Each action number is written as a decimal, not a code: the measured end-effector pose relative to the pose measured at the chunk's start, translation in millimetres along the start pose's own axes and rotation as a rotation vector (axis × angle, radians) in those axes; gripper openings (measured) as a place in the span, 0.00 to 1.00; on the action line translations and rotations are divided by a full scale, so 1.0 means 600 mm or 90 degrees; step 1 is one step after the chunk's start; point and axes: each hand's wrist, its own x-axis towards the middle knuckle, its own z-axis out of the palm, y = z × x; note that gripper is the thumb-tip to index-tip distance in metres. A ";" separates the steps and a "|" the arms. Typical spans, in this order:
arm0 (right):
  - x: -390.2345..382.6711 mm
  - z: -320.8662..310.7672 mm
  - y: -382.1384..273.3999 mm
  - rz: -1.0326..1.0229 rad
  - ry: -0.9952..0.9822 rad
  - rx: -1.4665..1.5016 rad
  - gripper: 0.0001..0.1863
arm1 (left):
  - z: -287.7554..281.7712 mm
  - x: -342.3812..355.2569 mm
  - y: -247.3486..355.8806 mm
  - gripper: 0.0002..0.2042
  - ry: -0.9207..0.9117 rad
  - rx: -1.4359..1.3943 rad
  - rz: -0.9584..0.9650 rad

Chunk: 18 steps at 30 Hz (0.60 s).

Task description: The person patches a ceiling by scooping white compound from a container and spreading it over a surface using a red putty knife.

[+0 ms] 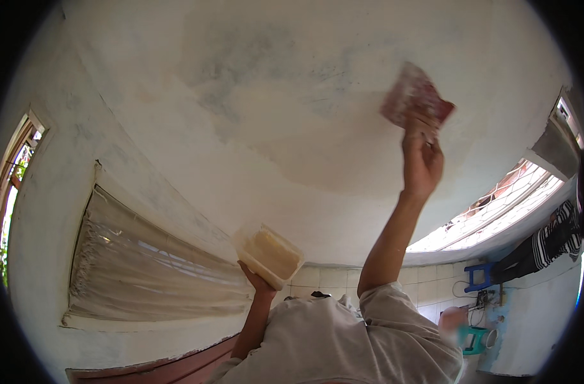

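Note:
My right hand (424,157) is raised on an outstretched arm, its fingers closed on a flat red putty spreader (410,93) smeared with white. The spreader is against or close to the pale wall surface (343,38); motion blurs it, so I cannot tell if it touches. Damp-looking beige patches and grey-blue stains mark that surface around it. Lower down, my left hand (258,280) grips the underside and edge of a clear rectangular plastic tub (274,255). A beige, putty-like paste (269,249) shows inside the tub.
A curtained window (157,262) lies at the left, with a narrow window (13,185) beyond. Right, a barred window (496,205) lets in light. A person (551,240) in a striped top is near a blue stool (479,276); a teal stool (474,340) is below.

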 end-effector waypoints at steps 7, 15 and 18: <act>-0.090 -0.092 0.072 0.081 0.026 -0.142 0.23 | 0.026 -0.012 -0.001 0.42 0.041 0.033 -0.002; 0.057 -0.150 0.082 0.221 0.323 0.033 0.13 | 0.002 -0.005 -0.007 0.42 0.030 -0.017 0.005; 0.056 -0.032 0.021 0.182 0.277 0.062 0.08 | 0.004 0.003 -0.012 0.41 0.002 -0.028 -0.002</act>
